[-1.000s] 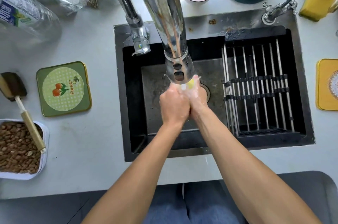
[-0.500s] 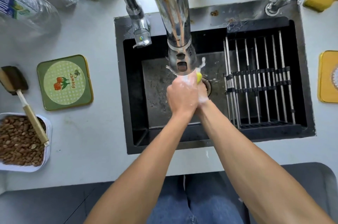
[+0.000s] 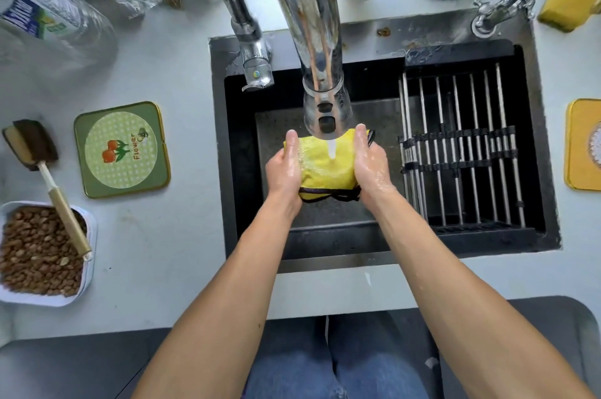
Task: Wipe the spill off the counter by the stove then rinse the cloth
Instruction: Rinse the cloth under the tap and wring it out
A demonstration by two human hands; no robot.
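Hands have parted: left hand [image 3: 283, 167] and right hand [image 3: 370, 164] grasp the yellow cloth [image 3: 325, 164] spread under the faucet [image 3: 327, 105] stream, mid-frame over the sink [image 3: 325, 236].

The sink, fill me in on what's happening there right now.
A person stands at the black sink rinsing a yellow cloth with dark trim. The left hand and right hand hold the cloth by its two sides, spread open under the chrome faucet, and a thin stream of water runs onto its middle. Both hands are wet. The wiping looks finished; this is the rinse step.
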